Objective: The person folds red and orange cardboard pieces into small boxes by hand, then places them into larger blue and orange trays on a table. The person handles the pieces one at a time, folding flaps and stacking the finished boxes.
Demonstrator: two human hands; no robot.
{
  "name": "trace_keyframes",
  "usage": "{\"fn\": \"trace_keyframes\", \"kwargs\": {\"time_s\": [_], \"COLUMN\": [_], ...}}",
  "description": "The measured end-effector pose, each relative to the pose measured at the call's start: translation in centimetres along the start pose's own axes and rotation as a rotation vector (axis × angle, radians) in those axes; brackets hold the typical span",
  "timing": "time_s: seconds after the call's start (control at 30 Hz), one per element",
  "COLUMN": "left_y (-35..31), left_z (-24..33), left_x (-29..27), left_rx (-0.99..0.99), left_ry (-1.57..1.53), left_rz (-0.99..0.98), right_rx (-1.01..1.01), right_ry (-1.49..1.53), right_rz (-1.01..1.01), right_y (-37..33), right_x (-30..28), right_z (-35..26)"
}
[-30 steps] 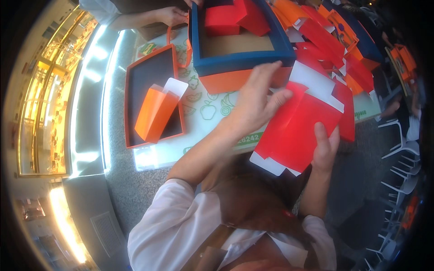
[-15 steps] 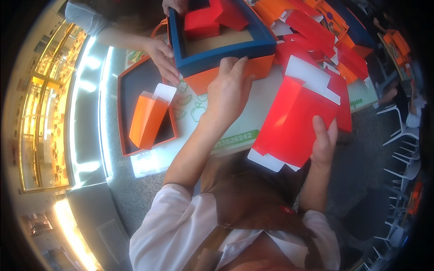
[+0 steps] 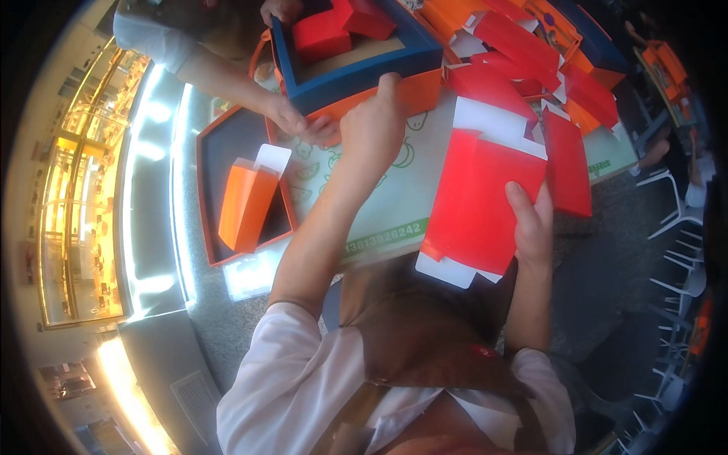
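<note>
My right hand [image 3: 534,227] grips the right edge of a red folding carton [image 3: 478,201], its thumb on the front face. White flaps stick out at the carton's top and bottom. My left hand [image 3: 373,125] is at the front side of an orange box [image 3: 421,92] with a thick blue rim [image 3: 345,87], one finger reaching up against it and the rest curled, partly hidden. Inside that box lie small red boxes [image 3: 322,36]. A co-worker's hand [image 3: 292,117] is at its near left corner, and their other hand [image 3: 282,10] is at its far left.
An orange-edged dark tray [image 3: 216,163] at left holds an orange carton [image 3: 249,205] with a white flap. Red cartons [image 3: 519,49] and orange ones pile up at the far right of the printed tabletop [image 3: 364,205]. A lit display case [image 3: 83,182] stands left; white chairs [image 3: 679,197] stand right.
The blue-rimmed box has shifted left, and my left hand's finger has come down from its rim. The co-worker's near hand has moved right along it. My red carton has swung slightly left.
</note>
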State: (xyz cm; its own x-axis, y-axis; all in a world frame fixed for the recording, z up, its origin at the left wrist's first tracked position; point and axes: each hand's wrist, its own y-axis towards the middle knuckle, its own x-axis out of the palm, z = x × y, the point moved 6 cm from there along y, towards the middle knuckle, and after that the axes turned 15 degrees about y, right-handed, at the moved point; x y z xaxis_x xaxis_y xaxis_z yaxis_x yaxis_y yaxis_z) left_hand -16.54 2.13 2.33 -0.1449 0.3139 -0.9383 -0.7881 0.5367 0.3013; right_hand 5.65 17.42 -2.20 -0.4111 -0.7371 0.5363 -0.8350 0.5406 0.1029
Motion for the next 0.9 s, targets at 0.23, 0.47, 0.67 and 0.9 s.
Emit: {"fn": "trace_keyframes", "kwargs": {"time_s": [0.23, 0.47, 0.67, 0.9], "left_y": [0.8, 0.7, 0.8, 1.0], "left_z": [0.1, -0.1, -0.9, -1.3], "left_x": [0.8, 1.6, 2.0, 2.2], "left_rx": [-0.011, 0.015, 0.001, 0.014], "left_ry": [-0.048, -0.091, -0.117, -0.137], "left_rz": [0.084, 0.116, 0.106, 0.153], "right_rx": [0.134, 0.163, 0.281, 0.216], "right_ry": [0.087, 0.088, -0.122, -0.82], "right_rz": [-0.017, -0.104, -0.101, -0.03], "right_y": [0.9, 1.9, 3.6, 5.8], "right_x": [-0.3, 0.8, 2.2, 3.3], "right_z": [2.4, 4.2, 5.0, 5.5]}}
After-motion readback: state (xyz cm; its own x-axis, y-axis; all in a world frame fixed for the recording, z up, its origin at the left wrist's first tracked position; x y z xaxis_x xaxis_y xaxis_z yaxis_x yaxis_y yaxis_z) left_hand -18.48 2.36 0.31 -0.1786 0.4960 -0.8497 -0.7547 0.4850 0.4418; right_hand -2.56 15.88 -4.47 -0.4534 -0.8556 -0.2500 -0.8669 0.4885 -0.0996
